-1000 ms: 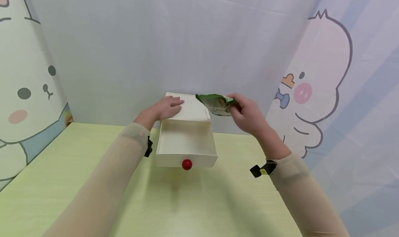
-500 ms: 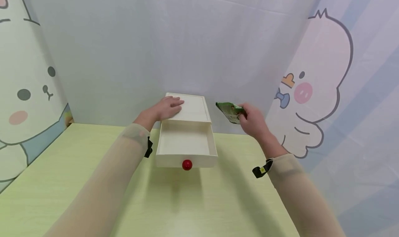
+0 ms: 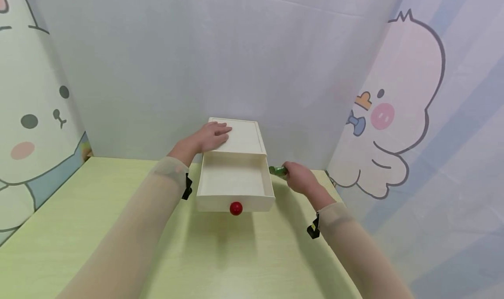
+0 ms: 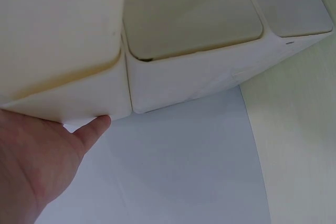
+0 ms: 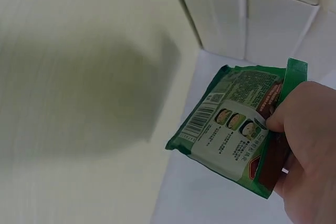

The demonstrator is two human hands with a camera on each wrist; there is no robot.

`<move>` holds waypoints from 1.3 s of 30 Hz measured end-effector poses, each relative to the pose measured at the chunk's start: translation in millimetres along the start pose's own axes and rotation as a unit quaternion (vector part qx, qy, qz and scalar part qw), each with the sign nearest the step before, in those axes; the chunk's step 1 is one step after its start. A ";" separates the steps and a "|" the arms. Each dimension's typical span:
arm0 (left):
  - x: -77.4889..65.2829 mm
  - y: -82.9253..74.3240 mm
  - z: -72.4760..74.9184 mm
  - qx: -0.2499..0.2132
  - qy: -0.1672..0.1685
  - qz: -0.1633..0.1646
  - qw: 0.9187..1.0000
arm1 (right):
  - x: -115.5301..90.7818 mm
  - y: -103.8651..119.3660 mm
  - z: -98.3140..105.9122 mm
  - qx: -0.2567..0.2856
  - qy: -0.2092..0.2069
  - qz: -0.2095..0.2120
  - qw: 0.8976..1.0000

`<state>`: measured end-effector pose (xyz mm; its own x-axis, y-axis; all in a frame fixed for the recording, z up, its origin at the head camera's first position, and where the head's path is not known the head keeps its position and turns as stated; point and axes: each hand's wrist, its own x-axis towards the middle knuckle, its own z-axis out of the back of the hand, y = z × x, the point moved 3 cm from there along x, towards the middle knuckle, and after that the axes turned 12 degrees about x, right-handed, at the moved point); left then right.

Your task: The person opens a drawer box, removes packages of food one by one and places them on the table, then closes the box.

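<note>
A white drawer box [image 3: 245,135] stands at the back of the table, its upper drawer [image 3: 232,181] pulled out toward me. A red round knob [image 3: 236,208] sits on the drawer front, and nothing lies inside. My left hand [image 3: 206,137] rests flat on top of the box, fingers spread. To the right of the box my right hand [image 3: 301,178] pinches a green food packet [image 5: 233,124] by one end. In the right wrist view the packet's printed back shows a barcode and small food pictures. It hangs above the table, beside the box's side.
The pale yellow-green table [image 3: 220,255] spreads in front of the box. Behind it hangs a plain light curtain [image 3: 244,63]. Side curtains carry a cartoon rabbit [image 3: 31,119] and a cartoon chick [image 3: 405,98].
My right hand has moved away from over the box, first to the right, then down beside it, with the packet still held. The left hand and the drawer stay put.
</note>
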<state>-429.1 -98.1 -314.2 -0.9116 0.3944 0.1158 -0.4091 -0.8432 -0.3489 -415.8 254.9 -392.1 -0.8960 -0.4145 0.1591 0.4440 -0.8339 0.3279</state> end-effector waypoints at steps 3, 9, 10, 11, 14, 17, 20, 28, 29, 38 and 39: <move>-0.7 0.5 -0.3 -0.005 -0.001 0.002 1.000 | 2.4 -3.7 -18.6 -0.024 0.032 -0.002 0.999; 0.2 0.7 -0.2 -0.004 0.000 -0.001 1.000 | 1.7 -11.4 -43.3 -0.041 0.058 0.005 0.997; 0.3 0.8 -0.1 -0.004 -0.001 -0.002 1.000 | 1.8 -12.9 -46.6 -0.042 0.062 0.004 0.997; 0.2 1.0 0.1 -0.005 -0.001 -0.002 1.000 | 2.2 -14.4 -49.6 -0.040 0.067 0.003 0.997; -0.5 1.2 0.6 -0.006 -0.001 -0.001 1.000 | 3.7 -17.8 -58.2 -0.031 0.087 -0.002 0.996; -1.9 0.7 0.9 -0.007 0.003 0.001 1.000 | 4.1 -19.8 -65.1 -0.015 0.112 -0.014 0.994; -2.3 -0.1 0.8 -0.009 0.006 0.002 1.000 | 2.9 -20.9 -69.9 -0.006 0.126 -0.028 0.992; 0.4 -0.4 0.8 -0.001 -0.001 0.003 1.000 | 0.6 -24.0 -73.7 0.002 0.119 -0.047 0.992; 0.2 -0.6 1.0 0.000 0.000 0.003 1.000 | 0.6 -24.2 -73.9 0.004 0.118 -0.047 0.992; -2.1 -2.8 1.8 0.000 0.006 0.008 1.000 | -2.1 -26.3 -64.6 0.016 0.096 -0.040 0.994; -2.2 -2.8 1.8 -0.001 0.006 0.009 1.000 | -2.3 -26.2 -63.0 0.017 0.092 -0.040 0.995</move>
<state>-426.1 -97.3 -311.8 -0.9183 0.3836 0.0976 -0.3923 -0.8496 -0.3524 -425.1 254.8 -459.7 -0.9116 -0.4090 -0.0415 0.3672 -0.8554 0.3653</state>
